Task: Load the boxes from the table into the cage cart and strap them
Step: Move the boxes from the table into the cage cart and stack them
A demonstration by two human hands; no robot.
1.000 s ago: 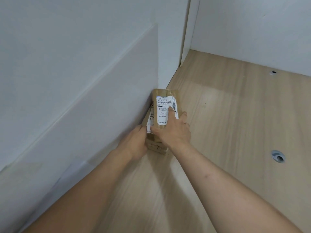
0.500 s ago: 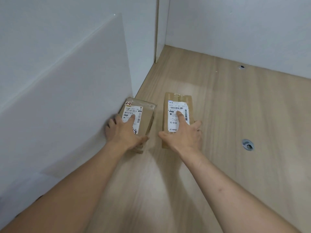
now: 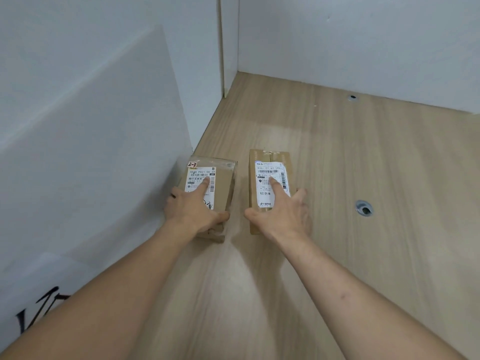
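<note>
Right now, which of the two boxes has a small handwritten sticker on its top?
The left box, under the left hand beside the white panel; the right box has none.

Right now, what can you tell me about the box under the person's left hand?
The left box is small, brown cardboard, wrapped in clear tape, lying flat on the wooden surface against the white panel. A white barcode label and a small "2-3" sticker sit on top. The left hand grips it, forefinger stretched over the label.
</note>
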